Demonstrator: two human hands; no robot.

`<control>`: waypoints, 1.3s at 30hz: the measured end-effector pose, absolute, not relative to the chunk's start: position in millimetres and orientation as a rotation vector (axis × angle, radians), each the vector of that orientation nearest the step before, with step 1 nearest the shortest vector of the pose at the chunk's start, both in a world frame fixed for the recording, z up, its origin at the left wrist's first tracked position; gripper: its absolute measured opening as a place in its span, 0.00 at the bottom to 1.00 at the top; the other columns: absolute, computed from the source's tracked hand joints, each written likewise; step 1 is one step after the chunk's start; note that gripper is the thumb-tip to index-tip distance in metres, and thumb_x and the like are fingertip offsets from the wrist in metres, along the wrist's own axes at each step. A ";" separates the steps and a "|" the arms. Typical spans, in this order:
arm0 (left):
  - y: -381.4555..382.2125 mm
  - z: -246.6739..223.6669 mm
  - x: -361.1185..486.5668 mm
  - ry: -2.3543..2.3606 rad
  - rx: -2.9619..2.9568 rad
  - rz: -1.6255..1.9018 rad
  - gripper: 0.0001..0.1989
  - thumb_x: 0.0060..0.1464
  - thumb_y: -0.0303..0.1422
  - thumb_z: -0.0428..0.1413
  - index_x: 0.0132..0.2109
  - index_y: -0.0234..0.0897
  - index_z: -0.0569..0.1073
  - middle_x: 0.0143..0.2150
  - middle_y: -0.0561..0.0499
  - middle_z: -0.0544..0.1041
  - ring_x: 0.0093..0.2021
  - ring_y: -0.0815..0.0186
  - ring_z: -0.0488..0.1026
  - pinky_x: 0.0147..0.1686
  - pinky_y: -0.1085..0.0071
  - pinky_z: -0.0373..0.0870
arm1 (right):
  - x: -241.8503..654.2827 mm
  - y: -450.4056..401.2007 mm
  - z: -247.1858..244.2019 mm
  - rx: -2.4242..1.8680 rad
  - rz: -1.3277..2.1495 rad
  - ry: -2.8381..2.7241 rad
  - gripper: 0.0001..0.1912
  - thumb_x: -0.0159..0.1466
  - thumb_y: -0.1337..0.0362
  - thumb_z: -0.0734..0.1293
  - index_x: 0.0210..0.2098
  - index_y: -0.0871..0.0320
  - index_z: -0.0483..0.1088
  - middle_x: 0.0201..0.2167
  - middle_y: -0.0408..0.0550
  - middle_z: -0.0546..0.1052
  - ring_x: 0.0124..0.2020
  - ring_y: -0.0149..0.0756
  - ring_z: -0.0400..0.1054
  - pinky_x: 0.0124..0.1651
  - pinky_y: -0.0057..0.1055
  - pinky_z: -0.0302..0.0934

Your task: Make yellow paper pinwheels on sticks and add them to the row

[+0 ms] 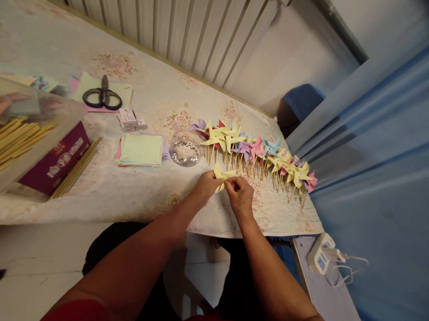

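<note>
Near the table's front edge, my left hand (208,187) is closed on a yellow paper pinwheel (218,171), its folded blades showing above the thumb. My right hand (239,192) meets it from the right, fingers pinched together at the paper's middle; whatever small thing they hold is hidden. Just behind the hands, a row of finished paper pinwheels (255,149) on sticks lies across the table. A round clear dish of small shiny pieces (184,152) sits to the left of that row. Further left lies a stack of coloured paper squares (141,149).
Black-handled scissors (103,97) rest on more paper, with small white boxes (131,119) close by. A clear plastic box (65,123) holds thin wooden sticks (14,142); more sticks lean along its front. At right are a blue curtain (389,209) and a power strip (322,254).
</note>
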State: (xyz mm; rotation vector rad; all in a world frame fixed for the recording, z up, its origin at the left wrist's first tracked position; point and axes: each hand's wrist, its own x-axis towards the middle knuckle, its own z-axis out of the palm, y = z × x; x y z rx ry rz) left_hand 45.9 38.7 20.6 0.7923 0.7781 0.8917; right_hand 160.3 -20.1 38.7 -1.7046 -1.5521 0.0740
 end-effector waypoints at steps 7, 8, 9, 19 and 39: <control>40.0 16.1 45.3 0.927 1.037 0.918 0.03 0.45 0.25 0.59 0.32 0.31 0.75 0.26 0.54 0.74 0.31 0.68 0.70 0.33 0.73 0.66 | 159.8 -18.0 41.4 -1.727 0.175 -1.489 0.08 0.59 0.62 0.66 0.26 0.56 0.72 0.24 0.42 0.72 0.27 0.33 0.63 0.34 0.31 0.57; 40.2 16.6 44.6 0.954 1.089 0.920 0.03 0.46 0.26 0.58 0.32 0.32 0.75 0.26 0.54 0.73 0.32 0.67 0.70 0.33 0.73 0.66 | 160.6 -17.2 42.2 -1.734 0.193 -1.489 0.08 0.59 0.62 0.66 0.26 0.56 0.72 0.23 0.42 0.72 0.27 0.33 0.63 0.34 0.31 0.57; 40.5 17.4 43.9 0.978 1.141 0.920 0.03 0.46 0.26 0.58 0.32 0.32 0.75 0.26 0.55 0.73 0.32 0.67 0.69 0.33 0.73 0.65 | 161.4 -16.4 43.4 -1.742 0.204 -1.498 0.08 0.59 0.62 0.66 0.25 0.56 0.72 0.23 0.42 0.71 0.27 0.34 0.63 0.34 0.31 0.57; 41.7 25.6 41.9 1.153 1.482 0.870 0.05 0.51 0.25 0.55 0.28 0.35 0.67 0.25 0.58 0.67 0.29 0.71 0.61 0.31 0.73 0.57 | 165.8 -13.0 56.2 -1.749 0.170 -1.681 0.08 0.59 0.63 0.65 0.25 0.56 0.73 0.26 0.45 0.73 0.30 0.36 0.64 0.37 0.33 0.57; 40.9 29.6 39.4 1.211 1.499 0.837 0.10 0.51 0.24 0.54 0.26 0.37 0.62 0.23 0.58 0.63 0.28 0.70 0.60 0.29 0.71 0.52 | 159.4 -9.5 36.7 -1.753 0.413 -1.313 0.09 0.57 0.59 0.67 0.25 0.56 0.73 0.22 0.40 0.72 0.26 0.33 0.63 0.34 0.31 0.58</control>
